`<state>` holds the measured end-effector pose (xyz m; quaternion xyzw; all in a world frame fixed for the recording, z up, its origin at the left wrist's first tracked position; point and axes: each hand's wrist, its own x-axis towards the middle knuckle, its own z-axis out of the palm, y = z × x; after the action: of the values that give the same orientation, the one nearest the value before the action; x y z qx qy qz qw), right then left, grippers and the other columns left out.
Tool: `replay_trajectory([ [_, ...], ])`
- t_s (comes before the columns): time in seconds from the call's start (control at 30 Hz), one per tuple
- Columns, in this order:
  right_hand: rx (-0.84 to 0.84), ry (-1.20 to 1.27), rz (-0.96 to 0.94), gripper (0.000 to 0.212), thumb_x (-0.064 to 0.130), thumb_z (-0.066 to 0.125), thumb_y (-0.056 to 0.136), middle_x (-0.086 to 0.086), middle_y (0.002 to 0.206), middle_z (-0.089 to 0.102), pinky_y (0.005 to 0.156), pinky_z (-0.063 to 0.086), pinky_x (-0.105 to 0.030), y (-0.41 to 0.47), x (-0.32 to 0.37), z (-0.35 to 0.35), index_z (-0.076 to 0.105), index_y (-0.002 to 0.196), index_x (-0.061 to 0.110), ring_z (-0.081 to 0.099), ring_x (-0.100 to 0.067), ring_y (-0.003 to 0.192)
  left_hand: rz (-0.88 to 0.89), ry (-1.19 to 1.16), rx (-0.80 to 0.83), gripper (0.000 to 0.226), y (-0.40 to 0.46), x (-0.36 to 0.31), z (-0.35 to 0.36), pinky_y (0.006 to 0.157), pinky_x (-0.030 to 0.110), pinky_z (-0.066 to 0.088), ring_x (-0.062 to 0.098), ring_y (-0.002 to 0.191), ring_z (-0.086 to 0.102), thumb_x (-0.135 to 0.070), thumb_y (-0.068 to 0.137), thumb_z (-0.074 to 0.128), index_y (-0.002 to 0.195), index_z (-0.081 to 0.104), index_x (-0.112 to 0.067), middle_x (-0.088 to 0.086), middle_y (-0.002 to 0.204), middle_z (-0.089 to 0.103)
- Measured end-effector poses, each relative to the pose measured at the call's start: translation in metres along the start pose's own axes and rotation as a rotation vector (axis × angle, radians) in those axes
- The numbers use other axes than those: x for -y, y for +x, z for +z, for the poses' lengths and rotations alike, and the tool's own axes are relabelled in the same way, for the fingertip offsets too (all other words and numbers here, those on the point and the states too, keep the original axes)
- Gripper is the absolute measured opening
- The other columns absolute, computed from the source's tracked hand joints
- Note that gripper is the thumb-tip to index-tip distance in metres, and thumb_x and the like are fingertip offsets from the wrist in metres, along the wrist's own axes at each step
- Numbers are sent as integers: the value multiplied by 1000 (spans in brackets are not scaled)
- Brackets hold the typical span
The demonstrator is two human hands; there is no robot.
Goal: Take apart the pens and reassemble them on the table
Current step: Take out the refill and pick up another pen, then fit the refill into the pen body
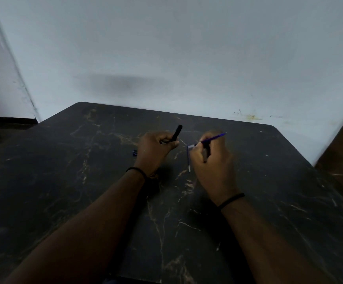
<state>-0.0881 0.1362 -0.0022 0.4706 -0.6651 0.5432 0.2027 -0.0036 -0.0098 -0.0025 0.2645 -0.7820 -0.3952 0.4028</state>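
Black pen barrel (176,133) gripped in left hand (155,149), pointing up and away.
Right hand (212,160) fingers pinch blue refill (211,138), angled up-right, above dark marble table (84,181).

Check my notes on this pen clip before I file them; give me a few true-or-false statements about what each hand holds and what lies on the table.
1. The left hand grips a black tubular pen piece. True.
2. The right hand is open and holds nothing. False: it holds a thin blue pen rod in its grip.
3. A thin blue refill with a pale tip shows between the two hands. True.
4. The tabletop is plain white wood. False: the dark marble-patterned table is black with pale veins.
5. Both wrists carry a thin black wristband. True.
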Motion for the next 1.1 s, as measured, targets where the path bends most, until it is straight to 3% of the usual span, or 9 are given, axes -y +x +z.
replay_trajectory([
  [0.1,-81,76,-22,4,25,49,91,-4,80,55,60,43,-25,5,-3,-5,48,93,29,53,-19,67,71,94,25,15,-4,-3,1,75,16,54,7,83,69,-17,80,77,96,76,-15,-1,93,75],
  [0.17,-120,100,-34,16,25,49,93,-6,83,56,61,45,-24,7,-3,-7,43,92,39,55,-20,69,110,141,58,14,-7,-6,1,71,11,50,6,81,67,-19,82,76,95,76,-15,-2,91,74],
  [0.23,-143,110,-39,22,25,49,93,-7,84,57,61,45,-24,9,-2,-9,40,94,45,54,-20,68,118,174,87,13,-7,-7,3,72,17,52,8,80,67,-21,83,74,94,76,-15,-1,89,74],
  [0.33,-145,117,-49,19,21,52,94,-5,80,55,59,44,-23,9,-3,-8,43,95,38,53,-22,65,126,190,101,13,-8,-10,3,73,23,55,10,79,68,-21,84,73,96,76,-16,1,89,75],
  [0.47,-103,101,-26,9,20,53,93,-1,76,51,60,38,-22,7,-8,-5,49,92,28,49,-21,64,155,188,105,16,-9,-11,2,65,10,49,7,76,65,-20,84,73,99,75,-18,2,90,74],
  [0.57,-59,68,17,2,25,53,92,-1,78,51,62,36,-25,7,-16,-1,53,93,24,48,-18,67,164,203,110,17,-9,-11,4,73,23,54,14,80,67,-18,84,73,101,75,-17,4,92,75],
  [0.73,-25,56,66,11,34,53,92,-3,83,57,62,47,-37,6,-20,1,55,97,25,53,-21,71,219,208,96,20,-8,-9,5,74,16,52,4,78,65,-17,83,74,102,76,-19,-4,95,75],
  [0.87,-15,60,91,19,39,56,96,5,94,60,72,52,-40,6,-12,0,59,106,23,59,-20,86,227,171,78,18,-7,-5,8,74,27,56,4,76,66,-19,81,76,99,77,-18,-5,91,76],
  [1.1,-10,30,92,20,31,55,98,10,96,57,75,53,-38,5,-12,-1,64,111,18,59,-17,91,54,-57,-89,16,-1,-4,3,73,27,57,13,79,69,-16,82,75,98,74,-18,-4,87,73],
])
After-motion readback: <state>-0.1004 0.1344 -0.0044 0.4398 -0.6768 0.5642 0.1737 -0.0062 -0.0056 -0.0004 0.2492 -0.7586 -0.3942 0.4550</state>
